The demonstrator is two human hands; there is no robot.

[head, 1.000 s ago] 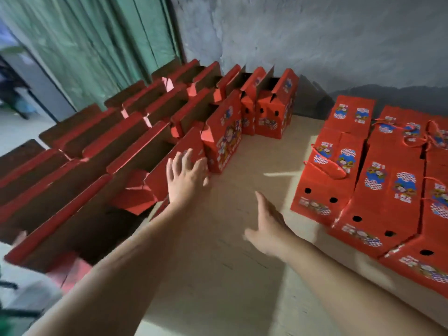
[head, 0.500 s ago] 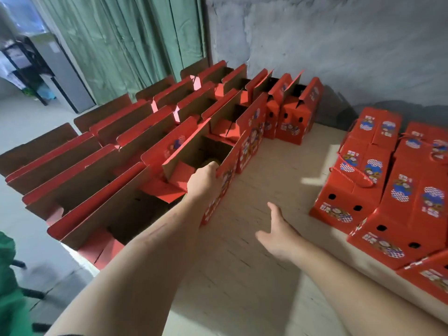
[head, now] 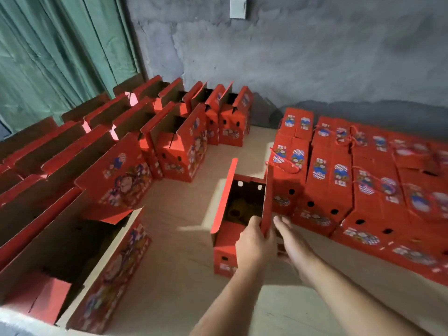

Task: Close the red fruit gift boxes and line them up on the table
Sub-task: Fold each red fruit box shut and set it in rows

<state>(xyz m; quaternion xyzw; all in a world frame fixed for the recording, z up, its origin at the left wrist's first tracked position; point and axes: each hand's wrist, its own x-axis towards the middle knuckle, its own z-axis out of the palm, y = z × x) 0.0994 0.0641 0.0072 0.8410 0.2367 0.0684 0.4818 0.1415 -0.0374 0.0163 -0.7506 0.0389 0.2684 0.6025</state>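
Head: left hand (head: 254,243) pinches open box (head: 224,251) flap; right hand (head: 294,241) spread, half hidden.

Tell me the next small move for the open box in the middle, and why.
Probably fold the tall flaps inward. The open box stands beside the closed boxes, top open; the left hand grips its right flap and the right hand touches its outer side.

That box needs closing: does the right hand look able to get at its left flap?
Probably yes: the right hand is beside the open box, and nothing stands over its left flap.
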